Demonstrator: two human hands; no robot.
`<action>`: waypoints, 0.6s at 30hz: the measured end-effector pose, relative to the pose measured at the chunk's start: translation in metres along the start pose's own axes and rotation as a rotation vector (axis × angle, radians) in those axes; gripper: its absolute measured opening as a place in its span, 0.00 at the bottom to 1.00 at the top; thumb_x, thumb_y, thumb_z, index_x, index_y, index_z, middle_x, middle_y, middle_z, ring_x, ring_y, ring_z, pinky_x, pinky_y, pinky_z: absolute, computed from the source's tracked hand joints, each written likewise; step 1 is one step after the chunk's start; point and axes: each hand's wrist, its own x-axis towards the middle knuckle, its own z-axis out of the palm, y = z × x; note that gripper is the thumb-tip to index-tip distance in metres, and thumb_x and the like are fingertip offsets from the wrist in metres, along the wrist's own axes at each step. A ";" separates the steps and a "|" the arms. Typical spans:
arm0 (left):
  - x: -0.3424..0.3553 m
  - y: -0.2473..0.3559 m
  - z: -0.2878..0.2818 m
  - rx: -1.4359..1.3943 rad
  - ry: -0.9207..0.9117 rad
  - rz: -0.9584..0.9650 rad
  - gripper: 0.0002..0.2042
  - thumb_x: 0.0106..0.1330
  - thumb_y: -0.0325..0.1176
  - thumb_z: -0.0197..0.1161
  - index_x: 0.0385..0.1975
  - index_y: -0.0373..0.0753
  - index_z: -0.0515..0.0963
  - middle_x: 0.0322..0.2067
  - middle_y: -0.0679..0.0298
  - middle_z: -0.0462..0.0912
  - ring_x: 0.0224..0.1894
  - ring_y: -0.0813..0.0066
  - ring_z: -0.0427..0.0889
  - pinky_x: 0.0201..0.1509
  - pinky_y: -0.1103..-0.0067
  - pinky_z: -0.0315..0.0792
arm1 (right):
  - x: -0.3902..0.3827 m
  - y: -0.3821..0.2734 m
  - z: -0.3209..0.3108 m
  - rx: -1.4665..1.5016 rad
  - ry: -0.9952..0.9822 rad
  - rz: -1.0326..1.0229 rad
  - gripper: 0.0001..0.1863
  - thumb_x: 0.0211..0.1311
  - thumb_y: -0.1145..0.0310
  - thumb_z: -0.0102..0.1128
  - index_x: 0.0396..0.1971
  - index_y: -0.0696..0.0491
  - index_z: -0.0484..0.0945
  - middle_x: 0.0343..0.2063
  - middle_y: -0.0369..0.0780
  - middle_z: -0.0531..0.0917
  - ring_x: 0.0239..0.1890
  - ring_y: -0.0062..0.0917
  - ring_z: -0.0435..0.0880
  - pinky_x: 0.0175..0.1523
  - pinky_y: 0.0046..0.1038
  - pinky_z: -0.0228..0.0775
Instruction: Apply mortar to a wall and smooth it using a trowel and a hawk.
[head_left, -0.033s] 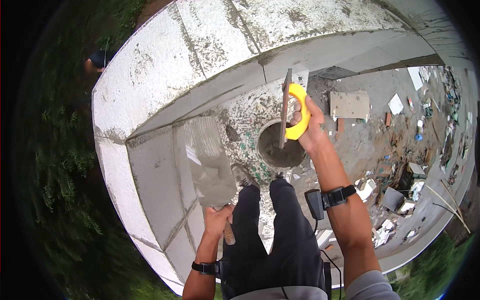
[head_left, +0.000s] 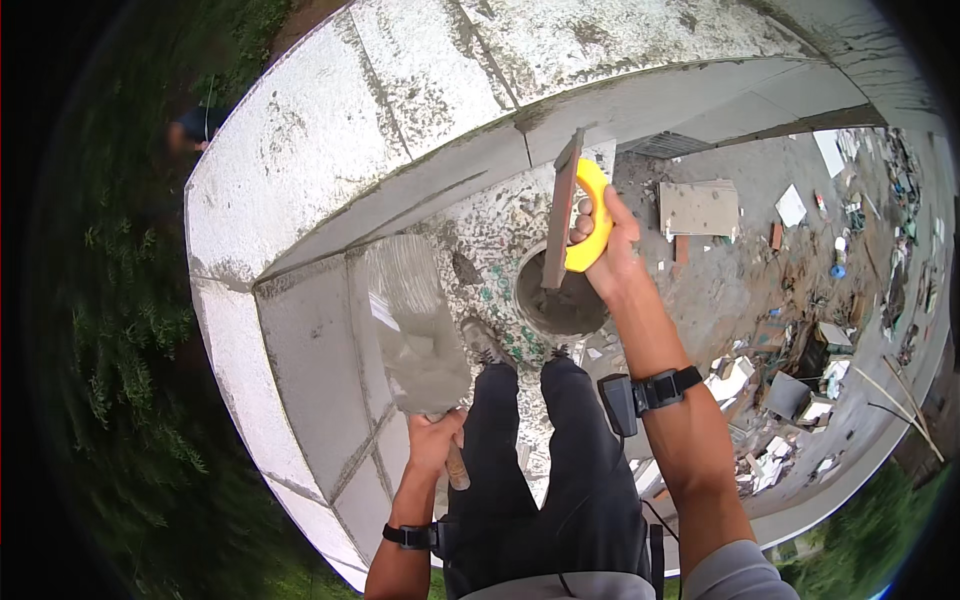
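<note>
Low at left of centre, my left hand (head_left: 432,442) is closed around the worn wooden handle (head_left: 457,468) of a flat board (head_left: 415,315) smeared with wet grey mortar. My right hand (head_left: 610,235) grips the yellow handle of a trowel (head_left: 562,210), whose long flat blade is held on edge, tilted slightly from upright in the picture. Below that trowel a round bucket (head_left: 545,315) holds grey mortar; the trowel hides part of it. The bucket stands by my shoes (head_left: 485,340) on a speckled, stained surface (head_left: 470,280).
A pale block parapet (head_left: 300,130) curves across the top and left, with dark foliage beyond and a person (head_left: 192,130) partly visible behind it. On the right, the dirty floor (head_left: 760,280) carries a cardboard-like slab (head_left: 697,208), brick pieces, scattered rubble and thin poles (head_left: 905,410).
My right hand and trowel have shifted a little up and left, and the blade now shows more of its flat face. My left hand and board are almost unchanged.
</note>
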 end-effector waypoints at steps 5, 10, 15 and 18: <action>0.011 0.019 -0.018 0.030 0.012 0.031 0.10 0.55 0.19 0.62 0.34 0.38 0.70 0.20 0.66 0.72 0.15 0.78 0.71 0.17 0.80 0.65 | 0.021 0.050 0.056 0.112 -0.057 -0.250 0.13 0.71 0.59 0.52 0.47 0.51 0.69 0.28 0.33 0.72 0.25 0.21 0.72 0.33 0.25 0.68; 0.039 0.024 -0.066 0.100 -0.017 -0.001 0.08 0.55 0.20 0.60 0.32 0.38 0.70 0.18 0.66 0.71 0.12 0.76 0.69 0.15 0.80 0.64 | 0.011 0.098 0.066 -0.417 -0.164 -0.253 0.18 0.71 0.61 0.51 0.56 0.53 0.69 0.27 0.32 0.70 0.24 0.17 0.71 0.30 0.22 0.66; 0.056 0.034 -0.088 0.142 -0.043 -0.029 0.07 0.56 0.20 0.60 0.31 0.38 0.71 0.17 0.66 0.71 0.12 0.76 0.70 0.15 0.79 0.64 | 0.042 0.085 0.034 -0.068 0.098 -0.407 0.19 0.72 0.60 0.50 0.55 0.54 0.68 0.26 0.31 0.70 0.23 0.16 0.71 0.28 0.21 0.66; 0.068 0.028 -0.095 0.173 -0.072 -0.072 0.07 0.55 0.20 0.61 0.31 0.38 0.71 0.17 0.66 0.71 0.12 0.76 0.70 0.15 0.79 0.64 | 0.072 0.102 0.042 0.052 0.107 -0.479 0.20 0.73 0.59 0.49 0.58 0.54 0.66 0.27 0.32 0.71 0.24 0.17 0.71 0.31 0.22 0.68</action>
